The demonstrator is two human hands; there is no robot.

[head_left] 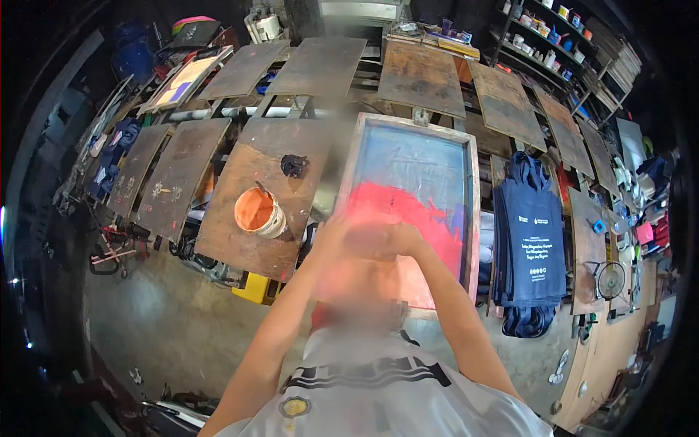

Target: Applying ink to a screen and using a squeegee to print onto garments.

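A wood-framed printing screen [472, 211] lies before me, its mesh bluish at the far end. Bright red-pink ink [408, 200] covers the middle and near part of the mesh, with a ragged far edge. My left hand [329, 231] and my right hand [400, 237] are over the near half of the screen, side by side. Between them is a blurred brownish-pink bar, apparently a squeegee [368, 239], with both hands closed on it. Blur hides the fingertips and the bar's lower edge.
Left of the screen, an orange ink bucket [273, 221] with a stick in it and a crumpled black lump [294, 166] sit on a board [240, 164]. Right of it lies a stack of navy tote bags [530, 218]. More boards [317, 65] stand in rows beyond; a small fan [609, 280] is at right.
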